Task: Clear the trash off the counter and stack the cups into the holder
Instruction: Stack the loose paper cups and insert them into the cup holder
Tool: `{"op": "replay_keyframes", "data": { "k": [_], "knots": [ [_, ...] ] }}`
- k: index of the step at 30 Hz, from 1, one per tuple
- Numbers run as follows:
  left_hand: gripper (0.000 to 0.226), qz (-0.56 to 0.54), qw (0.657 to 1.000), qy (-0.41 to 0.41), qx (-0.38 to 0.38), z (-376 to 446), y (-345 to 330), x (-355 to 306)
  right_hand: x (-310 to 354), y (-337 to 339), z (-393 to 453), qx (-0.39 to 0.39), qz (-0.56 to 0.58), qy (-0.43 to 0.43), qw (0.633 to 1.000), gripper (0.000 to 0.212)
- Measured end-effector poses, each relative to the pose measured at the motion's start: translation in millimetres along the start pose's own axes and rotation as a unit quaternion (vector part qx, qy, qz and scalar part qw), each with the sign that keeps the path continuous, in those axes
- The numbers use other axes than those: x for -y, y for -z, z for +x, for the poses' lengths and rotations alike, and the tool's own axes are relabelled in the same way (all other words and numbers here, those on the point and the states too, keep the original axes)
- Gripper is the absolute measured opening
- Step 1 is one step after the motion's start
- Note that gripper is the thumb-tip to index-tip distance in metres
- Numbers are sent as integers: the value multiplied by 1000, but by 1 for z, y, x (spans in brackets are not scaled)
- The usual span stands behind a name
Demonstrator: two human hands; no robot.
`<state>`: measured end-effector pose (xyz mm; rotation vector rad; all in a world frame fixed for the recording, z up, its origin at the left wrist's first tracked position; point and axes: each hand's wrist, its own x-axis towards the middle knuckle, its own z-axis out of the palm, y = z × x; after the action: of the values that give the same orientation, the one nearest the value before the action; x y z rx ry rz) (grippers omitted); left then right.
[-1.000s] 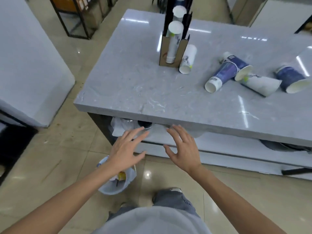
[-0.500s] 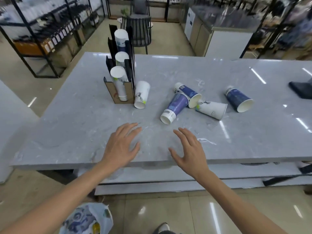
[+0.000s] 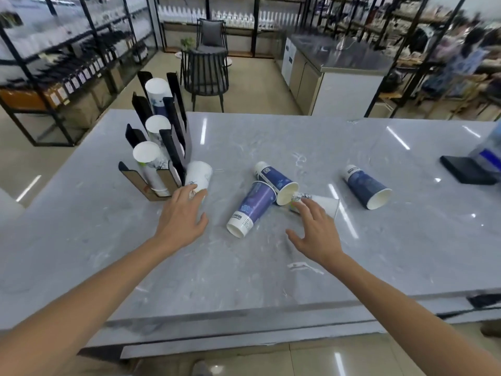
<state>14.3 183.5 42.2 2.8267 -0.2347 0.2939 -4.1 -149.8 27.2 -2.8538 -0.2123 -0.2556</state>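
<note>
Head view, worktop (image 3: 271,267): grey marble slab, smooth, carries everything.
Cup holder (image 3: 160,147): far left, dark upright slots, three stacks inside.
Loose paper cups: four lie tipped mid-worktop; a white cup (image 3: 199,175) stands inverted beside the holder.
Handling: likely light, thin-walled, crushable; grip gently round the body.
Left hand (image 3: 181,221): fingers spread, empty, fingertips at the white cup.
Right hand (image 3: 315,232): spread, empty, over the tipped white cup (image 3: 325,206).

Grey counter (image 3: 271,267), cup holder (image 3: 151,183), cups (toppled) (image 3: 253,208)
</note>
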Motion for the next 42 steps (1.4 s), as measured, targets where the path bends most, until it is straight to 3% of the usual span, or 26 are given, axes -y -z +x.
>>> {"op": "replay_keyframes", "data": {
  "k": [14, 22, 27, 31, 35, 42],
  "knots": [
    [91, 47, 992, 108, 53, 90, -56, 7, -86, 10, 64, 57, -133, -35, 989, 99],
    [78, 100, 989, 90, 56, 101, -63, 7, -107, -1, 67, 88, -120, -41, 988, 102],
    [71, 65, 991, 107, 49, 104, -65, -1, -116, -1, 72, 115, -106, -19, 987, 99],
    [88, 24, 986, 157, 47, 105, -68, -9, -123, 3, 74, 138, -97, 6, 986, 95],
    [87, -1, 979, 197, 49, 103, -70, -14, -132, 6, 80, 157, -84, 41, 983, 88],
    [90, -13, 980, 197, 0, 84, -57, -29, -144, 15, 87, 105, -55, 143, 983, 82]
  ]
}}
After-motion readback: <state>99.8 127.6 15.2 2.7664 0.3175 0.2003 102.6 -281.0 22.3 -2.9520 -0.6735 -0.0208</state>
